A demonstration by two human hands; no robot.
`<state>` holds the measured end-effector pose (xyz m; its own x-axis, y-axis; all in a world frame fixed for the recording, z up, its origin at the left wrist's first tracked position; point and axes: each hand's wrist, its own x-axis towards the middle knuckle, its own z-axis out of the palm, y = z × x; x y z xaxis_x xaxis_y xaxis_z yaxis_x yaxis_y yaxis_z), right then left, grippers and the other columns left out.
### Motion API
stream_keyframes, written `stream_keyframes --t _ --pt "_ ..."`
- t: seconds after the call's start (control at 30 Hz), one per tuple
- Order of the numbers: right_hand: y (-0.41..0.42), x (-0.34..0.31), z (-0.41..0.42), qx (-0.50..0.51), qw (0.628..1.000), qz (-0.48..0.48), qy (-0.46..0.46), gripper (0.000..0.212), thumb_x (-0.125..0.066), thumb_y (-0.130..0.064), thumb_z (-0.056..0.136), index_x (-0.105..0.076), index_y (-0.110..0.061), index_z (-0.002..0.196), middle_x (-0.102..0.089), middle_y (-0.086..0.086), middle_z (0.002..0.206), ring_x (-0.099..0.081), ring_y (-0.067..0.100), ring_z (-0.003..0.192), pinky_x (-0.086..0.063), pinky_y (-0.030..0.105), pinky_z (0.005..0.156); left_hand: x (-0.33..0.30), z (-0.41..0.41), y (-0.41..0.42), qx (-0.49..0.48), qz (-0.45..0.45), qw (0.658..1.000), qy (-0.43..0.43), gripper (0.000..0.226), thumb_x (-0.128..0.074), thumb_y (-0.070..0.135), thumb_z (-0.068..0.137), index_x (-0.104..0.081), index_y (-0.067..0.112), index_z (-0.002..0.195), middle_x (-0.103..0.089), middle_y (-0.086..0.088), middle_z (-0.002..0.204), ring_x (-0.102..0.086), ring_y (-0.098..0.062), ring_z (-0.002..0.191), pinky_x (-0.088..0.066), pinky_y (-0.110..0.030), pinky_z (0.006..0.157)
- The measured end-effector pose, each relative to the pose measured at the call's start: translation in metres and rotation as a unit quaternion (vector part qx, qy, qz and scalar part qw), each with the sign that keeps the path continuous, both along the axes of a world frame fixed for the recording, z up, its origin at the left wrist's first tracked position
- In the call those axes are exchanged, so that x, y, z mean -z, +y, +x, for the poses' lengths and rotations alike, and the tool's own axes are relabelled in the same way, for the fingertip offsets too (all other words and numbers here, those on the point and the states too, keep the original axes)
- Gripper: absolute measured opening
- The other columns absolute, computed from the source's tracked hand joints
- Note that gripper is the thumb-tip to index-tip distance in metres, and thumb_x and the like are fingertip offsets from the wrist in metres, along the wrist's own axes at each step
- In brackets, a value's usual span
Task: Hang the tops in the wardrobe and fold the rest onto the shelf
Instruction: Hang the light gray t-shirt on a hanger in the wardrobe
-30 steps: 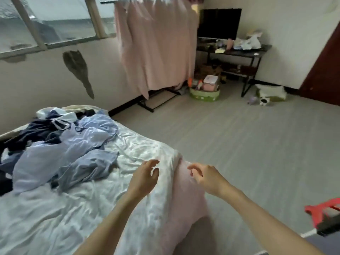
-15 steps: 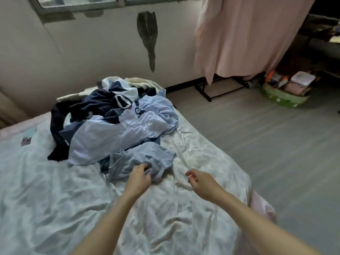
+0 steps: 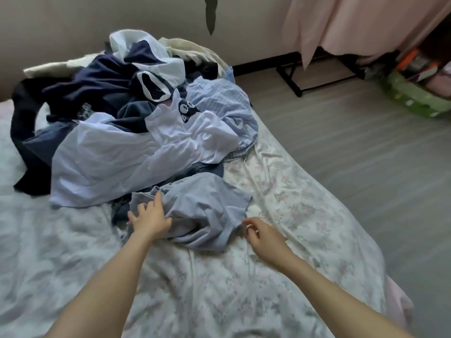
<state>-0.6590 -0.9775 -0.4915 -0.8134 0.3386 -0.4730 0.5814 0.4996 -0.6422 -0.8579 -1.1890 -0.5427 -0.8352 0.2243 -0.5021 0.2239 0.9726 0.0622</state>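
Left hand (image 3: pixel 150 217), fingers spread, presses blue garment (image 3: pixel 202 213) beside clothes pile (image 3: pixel 136 132); right hand (image 3: pixel 262 236) loosely curled, empty. One-handed lift may drag neighbouring clothes.

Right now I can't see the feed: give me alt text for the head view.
The left hand rests with spread fingers on a crumpled pale blue garment at the near edge of a clothes pile on a floral bedsheet. The right hand, loosely curled, hovers by the garment's right edge. Behind, a pink curtain hangs over grey floor.

hands (image 3: pixel 205 224) on blue garment (image 3: pixel 205 211)
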Motion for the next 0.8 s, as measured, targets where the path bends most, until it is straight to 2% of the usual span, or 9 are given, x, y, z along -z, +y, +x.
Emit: stream_keyframes --t 0.1,0.23,0.33,0.4,0.47,0.53,0.63,0.73,0.8 --pt "0.002 0.002 -0.001 0.011 1.0 -0.012 0.001 0.03 -0.038 -0.021 0.098 -0.052 -0.02 0.125 -0.063 -0.003 0.111 -0.054 0.008 0.088 -0.038 0.012 0.066 -0.008 0.007 0.013 0.032 0.087 0.995 0.047 0.029 -0.043 0.028 0.096 -0.05 0.016 0.122 -0.063 -0.015 0.119 -0.055 -0.035 0.111 -0.041 -0.043 0.093" --pt "-0.002 -0.025 -0.008 0.132 0.98 -0.148 0.014 0.031 -0.045 -0.031 0.098 -0.053 -0.017 0.125 -0.064 0.001 0.105 -0.062 0.017 0.093 -0.052 0.036 0.084 -0.059 0.062 0.044 0.071 0.361 0.926 0.083 0.023 -0.054 0.02 0.089 -0.067 0.015 0.106 -0.071 -0.01 0.1 -0.064 -0.031 0.091 -0.048 -0.034 0.073" --pt "0.003 -0.059 -0.008 0.244 0.874 -0.42 -0.007 0.036 -0.046 -0.049 0.094 -0.065 -0.023 0.109 -0.067 0.009 0.109 -0.065 0.027 0.099 -0.055 0.042 0.082 -0.107 0.112 0.064 0.228 0.462 0.856 0.042 0.021 -0.055 0.019 0.085 -0.07 0.013 0.098 -0.071 -0.004 0.089 -0.067 -0.024 0.076 -0.052 -0.031 0.063" --pt "0.008 -0.078 -0.002 0.264 0.826 -0.498 0.003 0.039 -0.047 -0.043 0.096 -0.068 -0.014 0.111 -0.066 0.014 0.114 -0.063 0.03 0.105 -0.053 0.041 0.083 -0.132 0.141 0.071 0.315 0.472 0.822 0.052 0.016 -0.06 0.007 0.082 -0.071 0.01 0.093 -0.068 -0.004 0.078 -0.065 -0.024 0.064 -0.05 -0.028 0.051" --pt "0.01 -0.095 0.007 0.331 0.826 -0.456 0.011 0.027 -0.052 -0.017 0.095 -0.061 0.004 0.111 -0.062 0.022 0.112 -0.062 0.031 0.096 -0.051 0.035 0.077 -0.149 0.166 0.073 0.358 0.484 0.795 0.069 0.014 -0.063 0.003 0.08 -0.073 0.008 0.089 -0.067 -0.005 0.071 -0.062 -0.025 0.056 -0.047 -0.026 0.043" --pt "0.016 -0.109 0.027 0.405 0.83 -0.381 0.046 0.019 -0.047 0.005 0.091 -0.057 0.008 0.107 -0.061 0.024 0.104 -0.06 0.03 0.085 -0.053 0.033 0.068 -0.164 0.187 0.071 0.359 0.5 0.785 0.073 0.008 -0.065 0.007 0.082 -0.072 0.007 0.086 -0.068 -0.004 0.07 -0.063 -0.023 0.058 -0.049 -0.03 0.045" --pt "0.031 -0.134 0.07 0.432 0.815 -0.369 0.111 0.033 -0.034 0.011 0.089 -0.061 -0.003 0.103 -0.065 0.015 0.088 -0.061 0.024 0.074 -0.054 0.027 0.054 -0.178 0.207 0.064 0.289 0.491 0.82 0.051 0.015 -0.069 0.026 0.085 -0.07 0.012 0.091 -0.069 0.002 0.077 -0.059 -0.008 0.065 -0.051 -0.033 0.058" --pt "0.035 -0.162 0.129 0.368 0.877 -0.285 0.118 0.03 -0.04 0.0 0.094 -0.065 -0.017 0.091 -0.069 0.005 0.082 -0.063 0.017 0.071 -0.052 0.029 0.061 -0.193 0.229 0.067 0.221 0.508 0.831 0.056 0.032 -0.074 0.032 0.08 -0.067 0.017 0.108 -0.065 0.003 0.095 -0.052 0.0 0.075 -0.051 -0.029 0.069" --pt "0.035 -0.184 0.172 0.298 0.925 -0.196 0.134 0.026 -0.045 0.001 0.093 -0.066 -0.014 0.089 -0.068 0.006 0.088 -0.063 0.014 0.075 -0.051 0.031 0.07 -0.208 0.253 0.079 0.227 0.524 0.82 0.021 0.058 -0.073 0.037 0.079 -0.052 0.021 0.131 -0.054 0.002 0.121 -0.052 -0.009 0.102 -0.045 -0.025 0.088"
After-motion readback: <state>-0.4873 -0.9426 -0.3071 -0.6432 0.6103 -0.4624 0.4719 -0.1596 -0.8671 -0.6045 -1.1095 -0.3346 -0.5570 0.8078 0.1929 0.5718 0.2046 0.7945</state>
